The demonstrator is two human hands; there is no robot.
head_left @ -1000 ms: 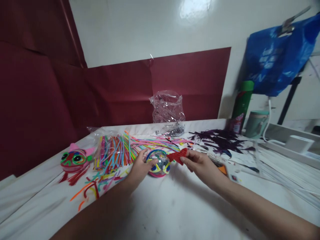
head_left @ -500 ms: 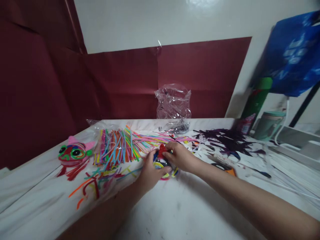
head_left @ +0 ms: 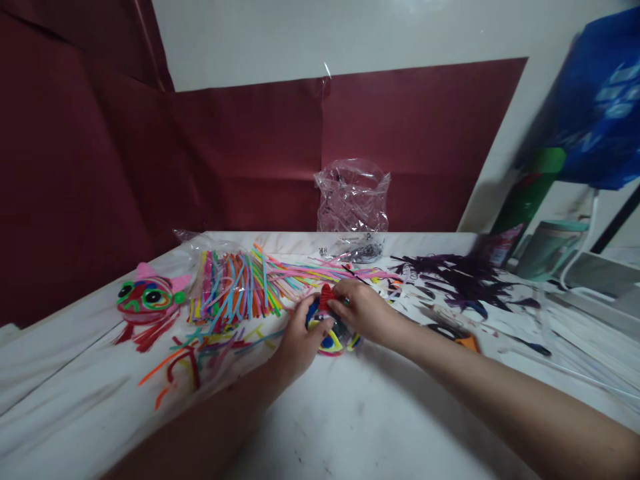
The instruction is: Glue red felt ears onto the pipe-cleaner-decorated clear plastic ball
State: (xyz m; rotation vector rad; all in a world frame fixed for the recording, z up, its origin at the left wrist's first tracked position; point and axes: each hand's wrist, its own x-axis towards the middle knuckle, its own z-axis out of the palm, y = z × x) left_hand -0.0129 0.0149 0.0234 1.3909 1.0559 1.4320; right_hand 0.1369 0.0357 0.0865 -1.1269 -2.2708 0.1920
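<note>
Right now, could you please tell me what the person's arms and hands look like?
The left forearm and right forearm are bare to the picture's edge; no sleeve shows. The left hand and right hand are ungloved, with no watch or bracelet visible. The blur hides whether any ring is worn.

A single head-worn camera is supplying the only view. It is looking forward and down from the person's own standpoint at the near edge of a white table (head_left: 350,427), which is filling the lower half of the frame. Both forearms are entering from the bottom edge, and the left hand (head_left: 299,341) and right hand (head_left: 367,315) are meeting on a ball (head_left: 334,339) just below centre, at close range. The field is running wide: a maroon wall (head_left: 240,160) is spanning the upper left and centre, and a blue bag (head_left: 603,107) is crossing the upper right edge.
</note>
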